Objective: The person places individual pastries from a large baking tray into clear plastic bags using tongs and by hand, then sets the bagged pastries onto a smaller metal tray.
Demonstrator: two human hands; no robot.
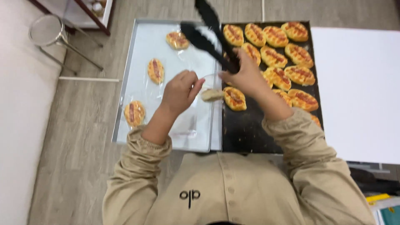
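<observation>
My left hand (180, 90) pinches the edge of a clear plastic bag (207, 88) with a bread bun inside it, held over the silver tray (137, 46). My right hand (246, 75) grips black tongs (208, 35), whose arms point up and to the left, and also touches the bag's mouth. A dark baking tray (250, 133) on the right carries several golden buns topped with red stripes (275, 56). Three bagged buns (156, 70) lie on the silver tray.
A white tabletop (358, 91) lies to the right of the dark tray. At the upper left stands a round metal stool (46, 30) on a wooden floor. A pale surface runs along the left edge.
</observation>
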